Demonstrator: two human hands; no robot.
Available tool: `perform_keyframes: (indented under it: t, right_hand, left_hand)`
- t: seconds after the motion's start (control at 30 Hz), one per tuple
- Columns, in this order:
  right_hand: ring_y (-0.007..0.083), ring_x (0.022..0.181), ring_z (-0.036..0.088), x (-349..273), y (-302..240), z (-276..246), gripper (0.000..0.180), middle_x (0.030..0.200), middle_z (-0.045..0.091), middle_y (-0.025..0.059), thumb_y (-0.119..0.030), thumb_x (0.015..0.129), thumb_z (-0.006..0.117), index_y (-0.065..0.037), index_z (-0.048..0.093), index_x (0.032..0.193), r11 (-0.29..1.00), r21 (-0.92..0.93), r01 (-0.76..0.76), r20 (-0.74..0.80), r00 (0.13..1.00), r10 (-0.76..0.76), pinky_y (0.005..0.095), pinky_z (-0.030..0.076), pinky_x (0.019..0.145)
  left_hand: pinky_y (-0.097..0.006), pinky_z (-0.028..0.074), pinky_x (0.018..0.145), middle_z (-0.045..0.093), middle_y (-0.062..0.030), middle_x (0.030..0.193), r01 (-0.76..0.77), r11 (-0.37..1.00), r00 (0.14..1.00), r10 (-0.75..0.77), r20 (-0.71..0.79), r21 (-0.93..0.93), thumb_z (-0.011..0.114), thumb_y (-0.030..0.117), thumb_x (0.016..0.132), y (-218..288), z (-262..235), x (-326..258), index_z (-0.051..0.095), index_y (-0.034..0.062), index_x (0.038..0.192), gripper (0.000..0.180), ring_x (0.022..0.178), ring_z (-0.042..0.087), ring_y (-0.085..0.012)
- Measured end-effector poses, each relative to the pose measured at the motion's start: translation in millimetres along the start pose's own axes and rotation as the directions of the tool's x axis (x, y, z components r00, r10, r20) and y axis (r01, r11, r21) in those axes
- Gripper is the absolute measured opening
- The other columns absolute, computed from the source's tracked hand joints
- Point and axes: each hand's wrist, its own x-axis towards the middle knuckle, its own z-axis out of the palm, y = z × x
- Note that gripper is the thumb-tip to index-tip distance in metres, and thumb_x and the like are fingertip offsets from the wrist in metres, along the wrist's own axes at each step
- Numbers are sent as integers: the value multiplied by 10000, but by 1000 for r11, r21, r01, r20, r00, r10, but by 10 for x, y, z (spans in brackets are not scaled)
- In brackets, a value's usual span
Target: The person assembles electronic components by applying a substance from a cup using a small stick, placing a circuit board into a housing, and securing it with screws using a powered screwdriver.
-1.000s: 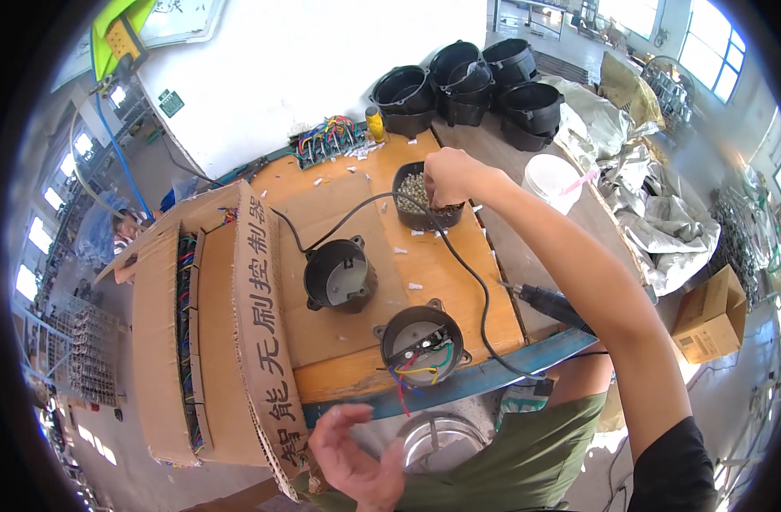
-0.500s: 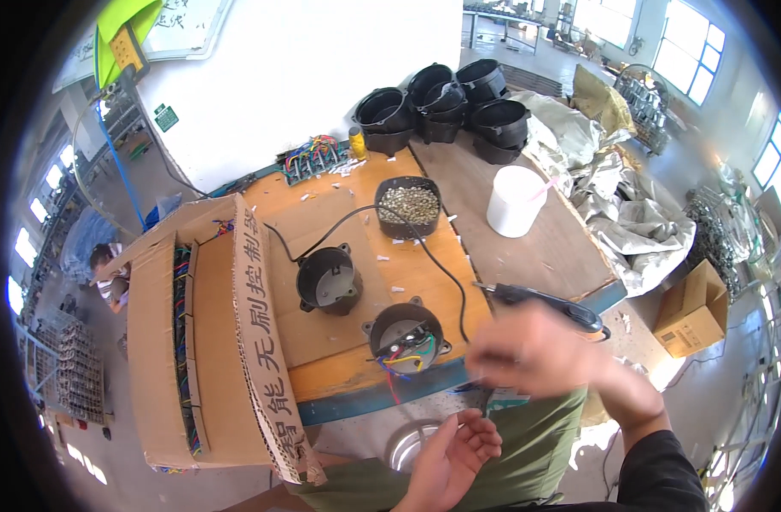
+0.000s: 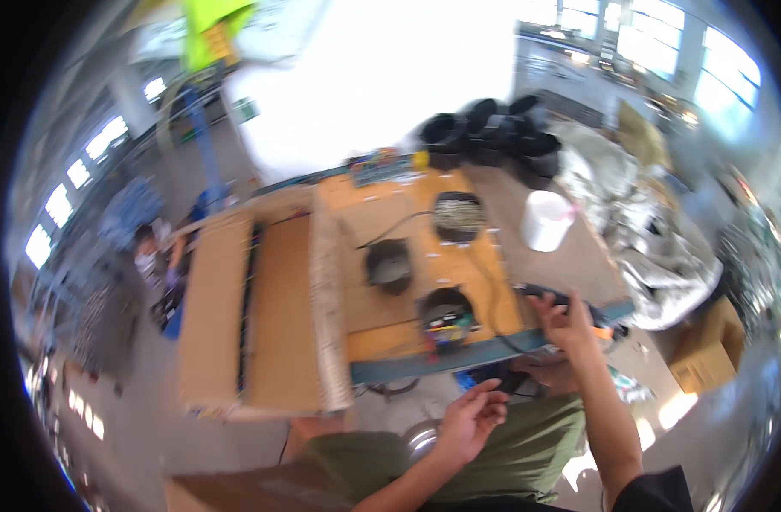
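At right hand [image 3: 566, 326], black screwdriver [image 3: 551, 293] slantwise, tip leftward

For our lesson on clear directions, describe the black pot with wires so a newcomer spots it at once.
Start at the wooden table, right of the large cardboard box. Near its front edge, between that box and the right hand, sits a round black pot. Coloured wires set it apart from the plainer pot behind, where none show.

The tool [image 3: 551, 294] looks plastic, the box [image 3: 213, 316] matt cardboard, the tabletop [image 3: 378, 345] wood.
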Motion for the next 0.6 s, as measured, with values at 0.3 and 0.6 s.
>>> perform_keyframes:
  t: [0.3,0.6]
  right_hand:
    - [201,706,653,195,262,-38,631,932,669,153,-562,910,498,41,612,1058,705,-386,595,171,797,-579,226,559,591]
    - [312,1272,490,-979,731,230,681,1415,468,250,-445,965,500,76,416,1395,773,30,633,785,464,-410,349,477,982]
  left_hand:
    - [-271,552,681,676,-146,1130,-118,993,988,115,101,20,539,156,1008,78,185,-362,566,31,1229,255,820,679,-171]
    - [-273,573,642,676,-181,1102,-304,941,950,287,123,148,549,191,1009,264,336,-462,515,41,1115,186,812,698,-191]
